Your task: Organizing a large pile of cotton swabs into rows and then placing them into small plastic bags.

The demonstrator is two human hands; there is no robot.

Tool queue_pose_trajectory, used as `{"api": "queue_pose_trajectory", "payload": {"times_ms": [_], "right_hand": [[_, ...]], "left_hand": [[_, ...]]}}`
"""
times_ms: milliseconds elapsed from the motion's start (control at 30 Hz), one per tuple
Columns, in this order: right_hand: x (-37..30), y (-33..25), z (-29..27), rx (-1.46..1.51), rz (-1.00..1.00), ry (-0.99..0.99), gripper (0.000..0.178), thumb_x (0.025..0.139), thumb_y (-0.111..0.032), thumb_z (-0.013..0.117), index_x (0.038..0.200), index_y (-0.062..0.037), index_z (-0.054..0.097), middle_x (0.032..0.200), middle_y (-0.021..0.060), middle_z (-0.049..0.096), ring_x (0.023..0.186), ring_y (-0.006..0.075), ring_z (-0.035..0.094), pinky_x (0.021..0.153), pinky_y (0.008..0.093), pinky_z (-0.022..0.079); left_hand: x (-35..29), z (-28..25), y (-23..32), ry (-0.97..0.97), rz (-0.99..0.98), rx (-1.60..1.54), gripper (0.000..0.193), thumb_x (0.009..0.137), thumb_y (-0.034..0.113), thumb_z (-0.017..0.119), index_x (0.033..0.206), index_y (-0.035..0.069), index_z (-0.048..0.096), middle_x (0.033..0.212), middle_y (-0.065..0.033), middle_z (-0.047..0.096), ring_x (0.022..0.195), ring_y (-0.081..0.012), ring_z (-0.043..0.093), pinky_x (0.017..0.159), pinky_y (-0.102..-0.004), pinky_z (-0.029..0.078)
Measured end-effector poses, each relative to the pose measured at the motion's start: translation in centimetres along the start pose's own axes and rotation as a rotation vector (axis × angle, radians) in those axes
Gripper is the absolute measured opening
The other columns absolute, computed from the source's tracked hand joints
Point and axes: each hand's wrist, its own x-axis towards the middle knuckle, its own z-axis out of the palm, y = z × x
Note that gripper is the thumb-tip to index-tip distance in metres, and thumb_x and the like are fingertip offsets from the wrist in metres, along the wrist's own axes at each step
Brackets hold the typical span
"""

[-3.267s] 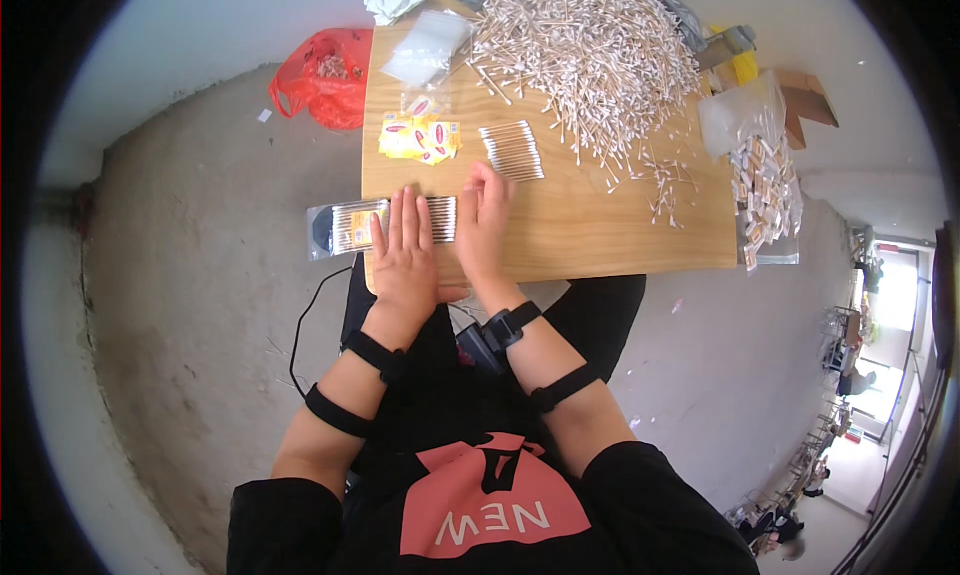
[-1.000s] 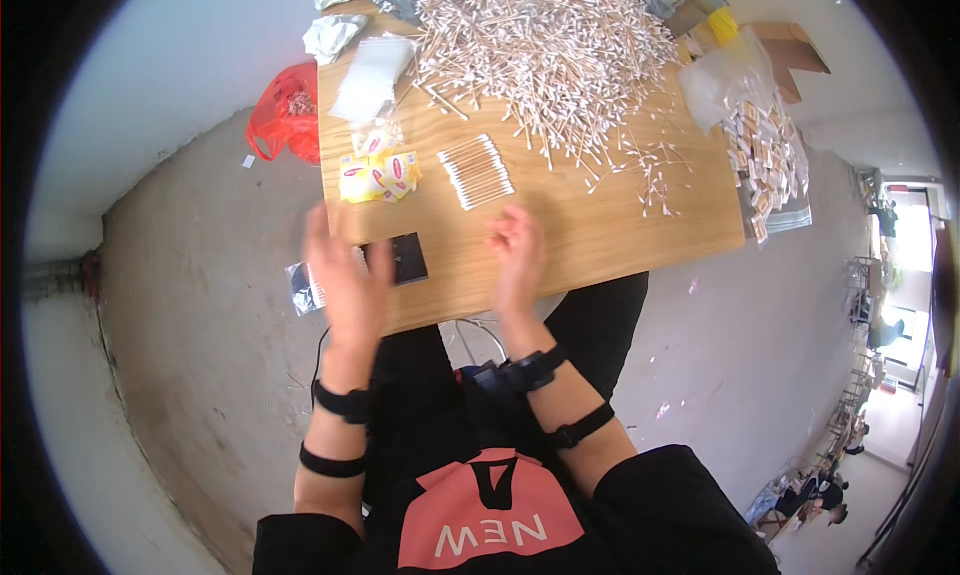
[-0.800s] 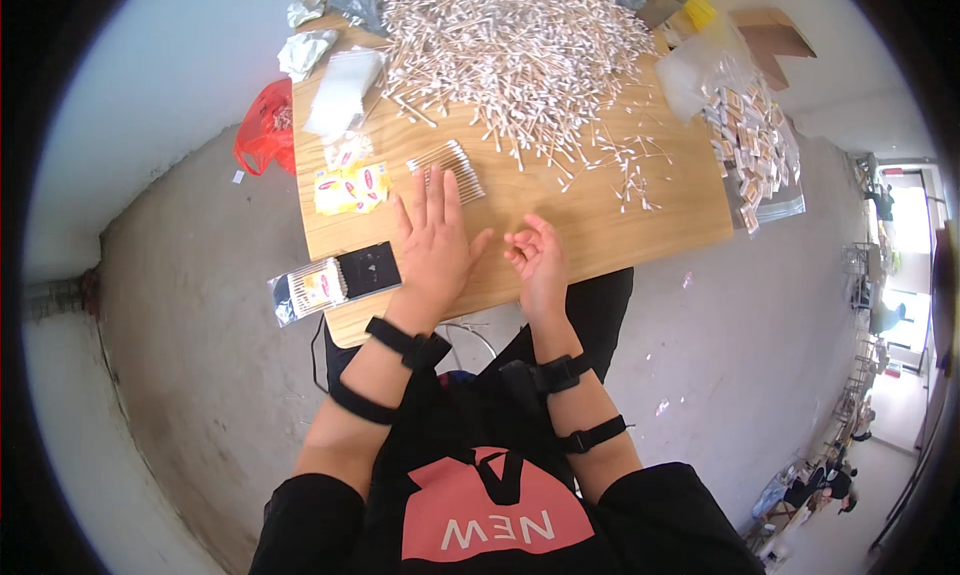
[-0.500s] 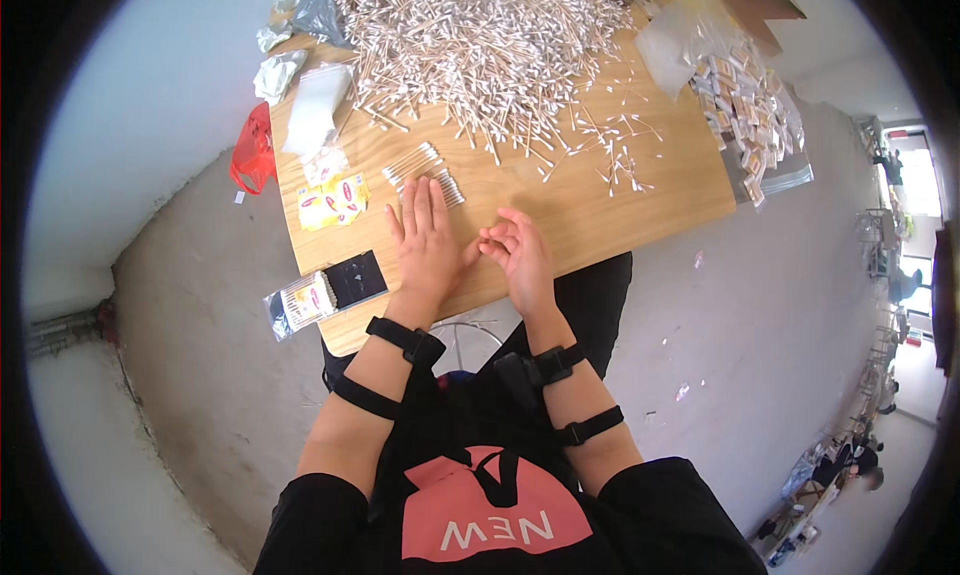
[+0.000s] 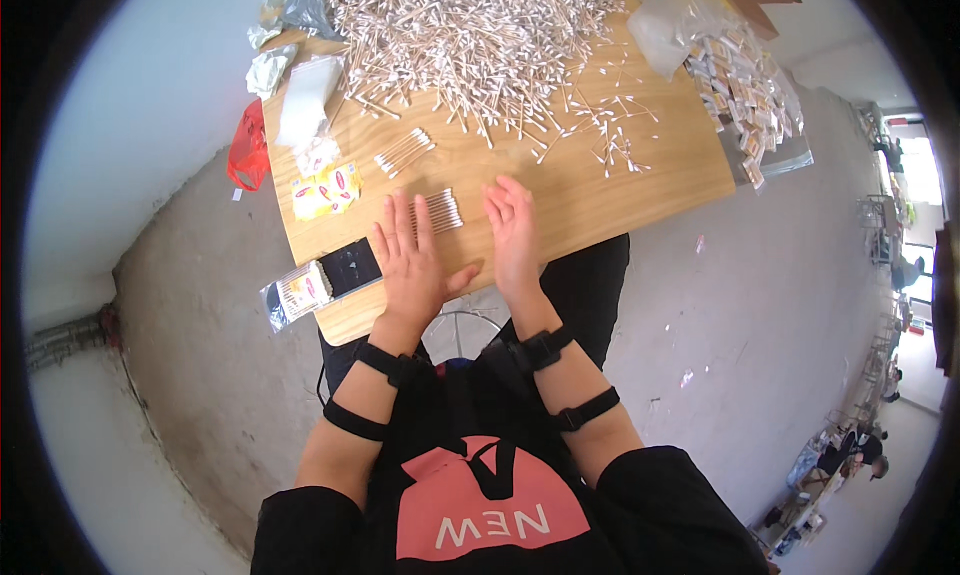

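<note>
My left hand (image 5: 412, 275) lies flat near the table's front edge, thumb spread, its fingertips on the left end of a small row of cotton swabs (image 5: 442, 211). Part of that row is hidden under the fingers. To the right of the row, my right hand (image 5: 513, 237) is held on its side with the fingers loosely bent, and nothing shows in it. A second short row of cotton swabs (image 5: 405, 153) lies farther back. Beyond it spreads a large heap of cotton swabs (image 5: 470, 50) with white tips and wooden sticks.
Yellow-and-white printed cards (image 5: 326, 191) and clear plastic bags (image 5: 308, 100) lie at the left. A swab packet (image 5: 300, 289) rests by a black flat object (image 5: 351, 266) at the front left corner. Filled small packets (image 5: 745, 100) crowd the right edge. A red bag (image 5: 249, 147) is beyond the left edge.
One row of swabs has slid toward me, apart from the other row. My left hand has drawn nearer the front edge, and my hands, close together before, are now farther apart.
</note>
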Motion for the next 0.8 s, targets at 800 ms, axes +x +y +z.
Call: {"api": "queue_pose_trajectory", "payload": {"times_ms": [800], "right_hand": [[-3.5, 5.5, 10.1, -0.749, -0.327, -0.376, 0.032, 0.098, -0.017, 0.043, 0.123, 0.0015, 0.050, 0.120, 0.0206, 0.050, 0.113, 0.0356, 0.049, 0.100, 0.0432, 0.036]], "left_hand": [[-6.6, -4.9, -6.2, -0.142, -0.162, 0.260, 0.117, 0.065, 0.073, 0.063, 0.144, -0.006, 0.028, 0.154, -0.0183, 0.026, 0.145, -0.0301, 0.019, 0.115, -0.0557, 0.010]]}}
